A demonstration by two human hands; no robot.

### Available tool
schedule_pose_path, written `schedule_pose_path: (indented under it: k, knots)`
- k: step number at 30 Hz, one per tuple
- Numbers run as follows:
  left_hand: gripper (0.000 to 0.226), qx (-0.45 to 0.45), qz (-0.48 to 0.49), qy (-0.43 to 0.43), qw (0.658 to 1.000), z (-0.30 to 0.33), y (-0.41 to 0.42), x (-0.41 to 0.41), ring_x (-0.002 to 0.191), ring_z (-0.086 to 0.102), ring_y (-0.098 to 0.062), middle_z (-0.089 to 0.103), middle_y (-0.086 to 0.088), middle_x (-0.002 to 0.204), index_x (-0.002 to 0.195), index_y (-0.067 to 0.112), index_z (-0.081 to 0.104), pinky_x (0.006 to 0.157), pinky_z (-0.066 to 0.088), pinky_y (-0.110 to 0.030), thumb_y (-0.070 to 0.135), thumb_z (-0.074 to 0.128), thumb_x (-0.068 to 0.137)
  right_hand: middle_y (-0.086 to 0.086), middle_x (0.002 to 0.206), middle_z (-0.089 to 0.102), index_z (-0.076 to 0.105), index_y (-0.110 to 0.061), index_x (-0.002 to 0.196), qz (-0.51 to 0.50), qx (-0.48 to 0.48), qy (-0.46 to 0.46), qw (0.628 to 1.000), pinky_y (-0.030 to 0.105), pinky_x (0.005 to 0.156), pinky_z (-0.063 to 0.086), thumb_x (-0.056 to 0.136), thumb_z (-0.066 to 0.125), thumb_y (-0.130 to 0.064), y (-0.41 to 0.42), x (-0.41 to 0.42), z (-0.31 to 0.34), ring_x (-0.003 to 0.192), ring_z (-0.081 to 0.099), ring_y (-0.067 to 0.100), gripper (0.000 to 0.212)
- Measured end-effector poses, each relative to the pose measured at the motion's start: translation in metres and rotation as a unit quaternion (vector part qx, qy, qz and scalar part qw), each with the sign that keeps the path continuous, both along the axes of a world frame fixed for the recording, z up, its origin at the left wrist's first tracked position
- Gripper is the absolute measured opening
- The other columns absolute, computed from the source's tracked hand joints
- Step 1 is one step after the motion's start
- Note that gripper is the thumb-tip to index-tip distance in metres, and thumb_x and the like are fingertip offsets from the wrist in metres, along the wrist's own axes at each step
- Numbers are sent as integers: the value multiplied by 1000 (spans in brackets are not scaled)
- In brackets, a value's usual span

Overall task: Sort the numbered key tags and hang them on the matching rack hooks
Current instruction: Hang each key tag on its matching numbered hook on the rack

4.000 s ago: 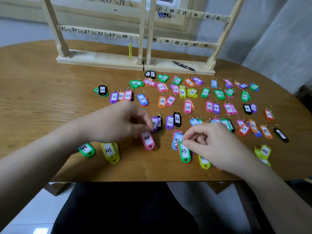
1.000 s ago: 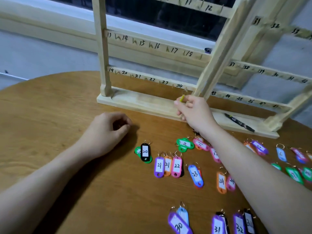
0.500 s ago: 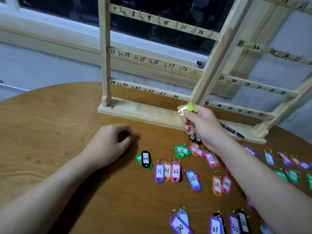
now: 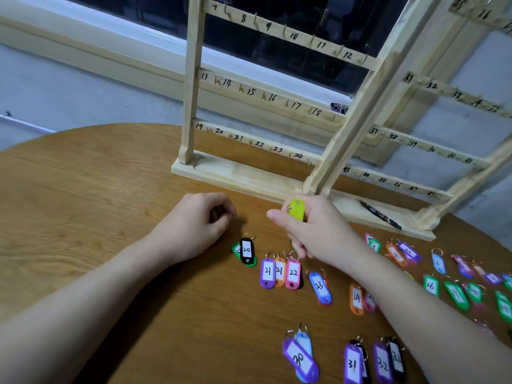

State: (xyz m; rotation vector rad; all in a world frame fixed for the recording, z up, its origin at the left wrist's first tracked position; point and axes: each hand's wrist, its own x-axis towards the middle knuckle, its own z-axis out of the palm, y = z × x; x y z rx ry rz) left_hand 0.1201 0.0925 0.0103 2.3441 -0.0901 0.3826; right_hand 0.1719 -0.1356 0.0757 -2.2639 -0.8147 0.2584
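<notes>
My right hand [image 4: 318,231] grips a yellow-green key tag [image 4: 297,210] with its ring up, held just in front of the wooden rack's base [image 4: 235,176]. The rack [image 4: 279,92] stands at the table's back, its bars marked with hand-written numbers and small hooks; every hook in view hangs bare. My left hand [image 4: 194,225] rests on the table with fingers curled, holding nothing I can see. Several coloured numbered tags lie on the table: a black 20 [image 4: 246,249], a pink 22 [image 4: 293,273], a blue 23 [image 4: 320,286].
A second rack section [image 4: 432,145] with numbers from 31 up leans to the right. A black pen [image 4: 381,214] lies on its base. More tags numbered 30 [image 4: 300,357] to 32 lie near the front edge. The table's left half is bare wood [image 4: 83,203].
My right hand took the yellow-green tag off the hook near 24 and drew it down toward the table. The left hand stayed put. The view tilted up toward the rack.
</notes>
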Motion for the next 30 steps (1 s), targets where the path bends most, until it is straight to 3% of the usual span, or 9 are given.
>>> schedule_pose_path:
  k: [2, 6, 9, 12, 16, 18, 24, 28, 30]
  knots:
    - [12, -13, -12, -16, 1000, 3, -4, -4, 78, 60, 2, 67, 16, 78, 93, 27, 72, 66, 40, -10, 17, 66, 92, 3, 54, 58, 56, -10, 80, 20, -30, -17, 999, 35, 56, 52, 104, 51, -38, 4, -5, -3, 42, 54, 16, 38]
    - [13, -24, -30, -35, 999, 7, -9, -9, 78, 61, -2, 68, 15, 80, 95, 25, 73, 66, 40, -9, 15, 66, 93, -6, 60, 43, 52, -17, 82, 23, -118, -46, 992, 43, 61, 41, 107, 38, -45, 12, -10, -9, 54, 43, 13, 40]
    - [13, -31, -27, -40, 998, 8, -7, -10, 76, 60, -1, 67, 16, 78, 94, 25, 73, 65, 40, -10, 14, 66, 92, -5, 67, 42, 50, -15, 91, 5, -141, 15, 990, 38, 62, 35, 101, 37, -60, 15, -11, -11, 58, 39, 10, 48]
    - [13, -46, -24, -39, 998, 8, -6, -9, 75, 60, -2, 67, 14, 77, 92, 26, 73, 65, 41, -11, 15, 65, 93, -4, 72, 39, 51, -27, 95, 15, -99, 102, 990, 39, 67, 34, 94, 32, -72, 16, -16, -13, 63, 37, 14, 49]
    - [15, -69, -30, -35, 997, 9, -7, -9, 79, 61, -2, 69, 14, 79, 90, 28, 72, 68, 42, -12, 16, 63, 95, -3, 71, 40, 50, -30, 103, 38, -44, 86, 995, 32, 54, 33, 109, 33, -38, 16, -20, -13, 52, 33, 7, 20]
    - [17, -74, -32, -34, 996, 10, -8, -9, 78, 61, -3, 68, 16, 78, 90, 30, 71, 68, 42, -13, 18, 62, 96, -5, 72, 44, 48, -32, 106, 42, -33, 70, 996, 31, 54, 35, 110, 33, -31, 17, -21, -13, 53, 35, 7, 16]
    - [16, -97, -58, -15, 994, 13, -10, -11, 73, 61, -7, 68, 12, 75, 88, 28, 71, 68, 46, -21, 22, 61, 99, -3, 71, 48, 46, -26, 103, 26, 6, 116, 993, 27, 55, 35, 110, 32, -20, 23, -21, -13, 54, 37, 10, 17]
    - [25, -156, -109, 18, 982, 21, -14, -16, 60, 52, -3, 65, 10, 67, 79, 23, 69, 61, 40, -16, 29, 58, 101, -2, 72, 43, 50, -22, 108, 19, 39, 186, 982, 22, 48, 28, 104, 30, -5, 21, -19, -14, 54, 32, 11, 26]
    - [20, -178, -122, 23, 976, 20, -14, -15, 66, 61, -10, 70, 4, 74, 86, 22, 72, 67, 49, -23, 33, 62, 98, -3, 72, 43, 51, -23, 110, 20, 33, 194, 980, 23, 48, 28, 101, 30, -3, 21, -19, -15, 54, 31, 11, 30]
